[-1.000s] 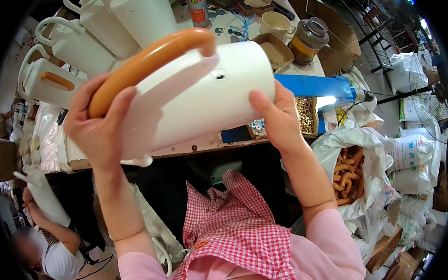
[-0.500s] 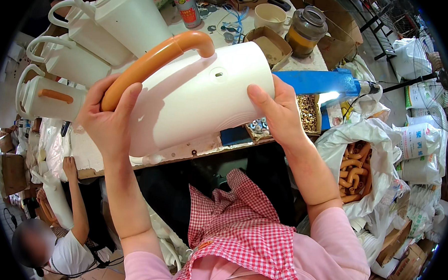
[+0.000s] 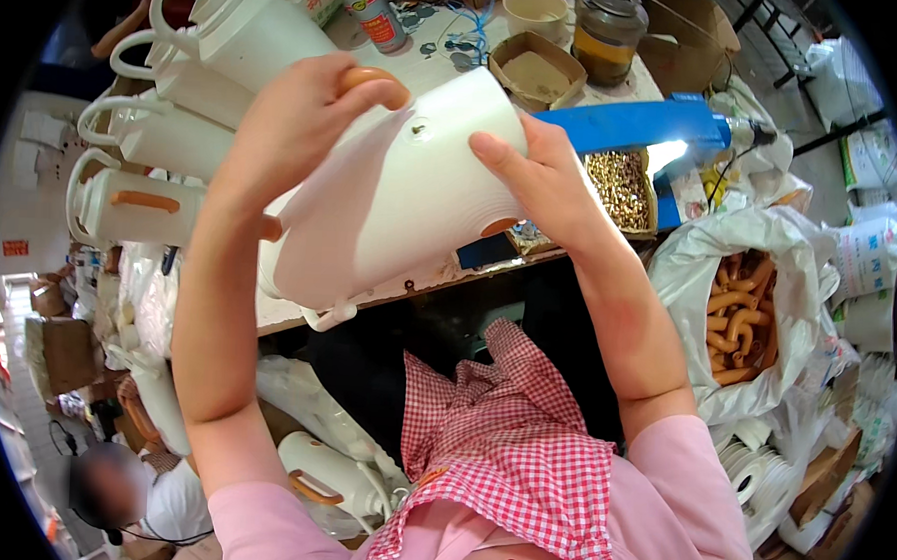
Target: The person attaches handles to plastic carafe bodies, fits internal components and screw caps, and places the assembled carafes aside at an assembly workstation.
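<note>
A white jug [image 3: 382,207] lies tilted in front of me, held up over the bench edge. Its caramel-coloured curved handle [image 3: 375,76] is on the upper side. My left hand [image 3: 300,118] is closed around this handle near its upper right end and hides most of it. The handle's other end shows past my left forearm. My right hand [image 3: 548,174] grips the right end of the jug, thumb on top and fingers out of sight behind. A small round recess with a hole [image 3: 418,129] sits beside the handle's end. An orange patch shows on the jug's lower right side.
Several white jugs [image 3: 263,47] stand at the left. A spray can [image 3: 373,14], a cardboard tray [image 3: 535,76] and a glass jar [image 3: 607,35] are behind. Right of the blue tool [image 3: 625,128] hangs a bag of orange handles [image 3: 742,313]. Another person [image 3: 109,485] sits lower left.
My left hand has slid up and right along the handle to its far end. The jug has rolled slightly, bringing an orange patch into sight; my right hand keeps its grip.
</note>
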The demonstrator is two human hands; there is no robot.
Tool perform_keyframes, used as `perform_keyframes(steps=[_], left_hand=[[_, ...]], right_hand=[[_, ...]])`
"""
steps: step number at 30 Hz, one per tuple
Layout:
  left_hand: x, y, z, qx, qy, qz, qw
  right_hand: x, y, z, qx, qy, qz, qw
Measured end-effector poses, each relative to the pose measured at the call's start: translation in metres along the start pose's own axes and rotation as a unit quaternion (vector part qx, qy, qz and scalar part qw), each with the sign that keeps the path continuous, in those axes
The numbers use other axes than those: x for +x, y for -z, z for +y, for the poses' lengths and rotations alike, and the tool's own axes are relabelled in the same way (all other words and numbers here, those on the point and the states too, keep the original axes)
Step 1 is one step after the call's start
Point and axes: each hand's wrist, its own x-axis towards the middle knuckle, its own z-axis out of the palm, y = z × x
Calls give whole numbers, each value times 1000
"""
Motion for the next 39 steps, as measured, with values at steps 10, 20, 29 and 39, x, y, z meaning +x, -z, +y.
perform_keyframes(steps=[10, 20, 29, 39], left_hand=[[-15, -3, 20, -64, 8, -53, 997], [-21, -10, 29, -8, 4, -25, 1000], [-21, -10, 40, 115, 14, -34, 993], [-21, -14, 37, 112, -11, -25, 993]], right_hand=[[5, 10, -1, 7, -55, -10, 998], [1, 8, -10, -17, -87, 7, 996], [3, 4, -5, -15, -62, 20, 998], [7, 8, 5, -57, -9, 15, 998]])
